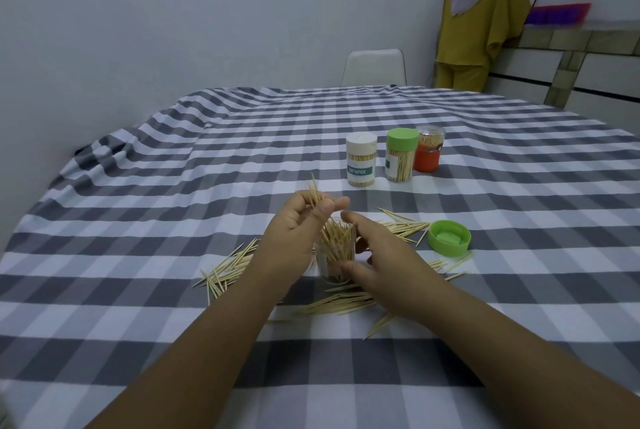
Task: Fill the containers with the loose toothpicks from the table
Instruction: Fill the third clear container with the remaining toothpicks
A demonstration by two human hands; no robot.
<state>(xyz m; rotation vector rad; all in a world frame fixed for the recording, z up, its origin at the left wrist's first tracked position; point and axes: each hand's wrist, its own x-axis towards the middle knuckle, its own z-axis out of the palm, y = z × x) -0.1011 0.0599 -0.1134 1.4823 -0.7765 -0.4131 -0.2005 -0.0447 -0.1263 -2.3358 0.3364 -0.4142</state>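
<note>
Toothpicks (316, 194) sat pinched in the left hand (294, 231) above the clear container (337, 255), which the right hand (377, 262) gripped. A jostle could probably have tipped it.

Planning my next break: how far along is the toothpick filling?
Done: three capped containers stand full at the back. In hand: the left hand pinches a bunch over the open clear container, which the right hand steadies. Left: loose toothpicks around it and the green lid.
</note>
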